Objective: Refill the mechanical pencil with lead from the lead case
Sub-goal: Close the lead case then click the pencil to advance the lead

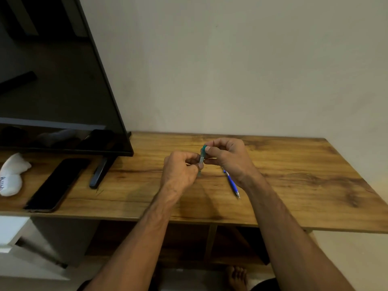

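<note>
Head view — left grip [180, 169] and right grip [228, 156] pinch the lead case [201, 159] — pencil [232, 182] beneath right grip

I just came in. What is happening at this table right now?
A person holds a small lead case in both hands above the wooden table. The left hand pinches its clear body, and the right hand pinches the teal cap at the top, apparently to open it. The blue mechanical pencil lies on the table beside the right wrist, untouched.
</note>
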